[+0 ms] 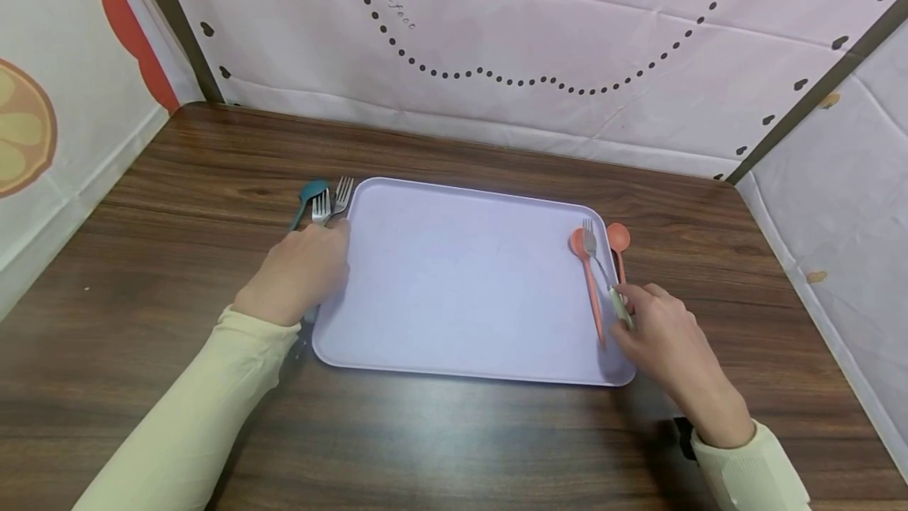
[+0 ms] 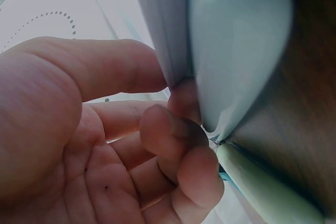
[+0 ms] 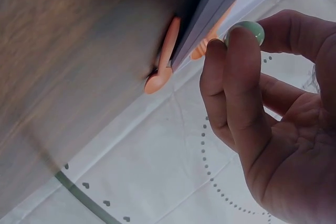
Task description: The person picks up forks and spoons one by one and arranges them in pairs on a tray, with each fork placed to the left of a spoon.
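Between thumb and fingers, my right hand (image 1: pixel 667 333) pinches the light green handle (image 3: pixel 247 33) of a fork (image 1: pixel 590 241), whose tines overlap the tray's right rim area. An orange spoon (image 1: pixel 592 290) lies on the tray near there, and a second orange spoon (image 1: pixel 619 237) is on the table just outside the rim. My left hand (image 1: pixel 301 270) is at the lavender tray's (image 1: pixel 461 282) left rim, fingers curled. Its fingertips are right at a pale blue-green handle (image 2: pixel 239 40); I cannot tell whether they grip it. Two forks (image 1: pixel 321 206) and a teal spoon (image 1: pixel 312 190) extend beyond that hand.
Wood-grain table (image 1: pixel 454 440) surrounds the tray on all sides. Patterned cloth walls (image 1: pixel 496 38) stand behind and at both sides. Beside the pale handle, a light green handle (image 2: pixel 262 182) lies close to the left fingers.
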{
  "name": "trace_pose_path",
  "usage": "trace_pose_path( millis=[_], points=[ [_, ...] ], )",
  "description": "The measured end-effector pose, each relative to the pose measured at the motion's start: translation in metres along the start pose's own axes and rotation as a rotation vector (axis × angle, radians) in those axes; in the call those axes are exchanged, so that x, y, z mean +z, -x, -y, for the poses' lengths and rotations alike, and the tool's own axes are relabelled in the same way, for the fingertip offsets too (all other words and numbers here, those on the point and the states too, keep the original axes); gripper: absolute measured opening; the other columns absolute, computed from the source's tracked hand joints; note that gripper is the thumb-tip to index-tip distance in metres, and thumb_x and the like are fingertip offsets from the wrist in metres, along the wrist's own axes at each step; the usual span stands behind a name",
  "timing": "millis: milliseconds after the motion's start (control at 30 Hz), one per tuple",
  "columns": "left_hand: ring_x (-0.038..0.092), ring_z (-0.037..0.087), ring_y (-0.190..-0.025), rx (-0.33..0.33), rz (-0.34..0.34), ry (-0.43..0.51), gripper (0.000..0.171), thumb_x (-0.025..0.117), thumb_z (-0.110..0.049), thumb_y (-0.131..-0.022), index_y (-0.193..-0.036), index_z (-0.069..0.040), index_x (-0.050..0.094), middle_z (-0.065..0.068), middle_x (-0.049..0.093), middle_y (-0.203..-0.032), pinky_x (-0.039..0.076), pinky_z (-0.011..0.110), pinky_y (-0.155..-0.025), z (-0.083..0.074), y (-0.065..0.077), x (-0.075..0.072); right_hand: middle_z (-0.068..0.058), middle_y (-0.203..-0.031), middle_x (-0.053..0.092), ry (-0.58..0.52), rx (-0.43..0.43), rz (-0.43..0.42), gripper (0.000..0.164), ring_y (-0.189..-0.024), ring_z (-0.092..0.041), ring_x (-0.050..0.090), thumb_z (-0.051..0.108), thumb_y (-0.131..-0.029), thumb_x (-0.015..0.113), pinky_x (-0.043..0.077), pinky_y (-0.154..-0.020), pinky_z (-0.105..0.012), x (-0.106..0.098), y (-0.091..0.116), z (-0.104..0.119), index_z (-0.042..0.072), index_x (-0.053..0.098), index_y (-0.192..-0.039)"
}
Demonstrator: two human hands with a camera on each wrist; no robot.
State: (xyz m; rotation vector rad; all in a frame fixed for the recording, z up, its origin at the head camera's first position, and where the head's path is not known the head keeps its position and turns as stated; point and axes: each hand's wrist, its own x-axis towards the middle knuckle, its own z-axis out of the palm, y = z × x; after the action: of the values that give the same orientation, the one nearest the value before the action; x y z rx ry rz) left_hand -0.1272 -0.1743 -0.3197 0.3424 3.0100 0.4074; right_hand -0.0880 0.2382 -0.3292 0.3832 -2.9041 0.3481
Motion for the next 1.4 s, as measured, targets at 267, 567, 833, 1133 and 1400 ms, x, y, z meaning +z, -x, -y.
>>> trace_pose_path(
  millis=[267,567,833,1133,1400],
  points=[
    [0.047,0.025,-0.051,0.0,0.0,0.008,0.008,0.041,-0.002,-0.089,-0.09,0.005,0.046,0.015,0.048,-0.066,0.042,0.035,-0.041,-0.001,0.001,-0.001,-0.012,-0.078,0.056,-0.008,-0.031,-0.012,0.034,-0.059,-0.023,0.047,0.005,-0.069,0.063,0.044,-0.049,-0.043,0.002,0.0,0.005,-0.001,0.064,-0.103],
    [0.048,0.027,-0.052,-0.001,-0.002,0.008,0.01,0.037,-0.001,-0.089,-0.09,0.003,0.045,0.017,0.048,-0.067,0.042,0.039,-0.04,-0.001,0.001,-0.002,-0.009,-0.075,0.054,-0.013,-0.075,-0.01,0.033,-0.058,-0.02,0.046,0.004,-0.067,0.064,0.042,-0.046,-0.039,0.007,0.0,0.01,0.0,0.065,-0.1],
    [0.049,0.027,-0.052,-0.007,0.008,0.012,0.007,0.04,-0.002,-0.088,-0.09,0.003,0.045,0.017,0.049,-0.067,0.042,0.039,-0.04,0.0,0.0,-0.002,-0.015,-0.088,0.06,-0.024,-0.075,0.008,0.036,-0.065,-0.025,0.052,0.003,-0.069,0.063,0.047,-0.052,-0.046,0.01,0.0,0.016,0.0,0.065,-0.105],
    [0.05,0.028,-0.053,-0.01,0.008,0.009,0.007,0.042,-0.002,-0.087,-0.09,0.003,0.046,0.017,0.049,-0.067,0.043,0.04,-0.04,0.0,0.0,-0.001,-0.015,-0.087,0.061,-0.019,-0.087,-0.008,0.035,-0.066,-0.027,0.053,0.004,-0.069,0.062,0.047,-0.053,-0.049,0.014,0.0,0.019,0.001,0.065,-0.103],
    [0.05,0.029,-0.053,-0.008,0.001,0.006,0.006,0.042,-0.002,-0.086,-0.089,0.003,0.046,0.018,0.049,-0.067,0.043,0.041,-0.041,0.001,-0.001,-0.001,-0.013,-0.079,0.057,0.006,-0.06,0.048,0.032,-0.062,-0.023,0.048,0.004,-0.07,0.063,0.044,-0.048,-0.041,0.015,-0.002,0.025,0.0,0.064,-0.102]
  ],
)
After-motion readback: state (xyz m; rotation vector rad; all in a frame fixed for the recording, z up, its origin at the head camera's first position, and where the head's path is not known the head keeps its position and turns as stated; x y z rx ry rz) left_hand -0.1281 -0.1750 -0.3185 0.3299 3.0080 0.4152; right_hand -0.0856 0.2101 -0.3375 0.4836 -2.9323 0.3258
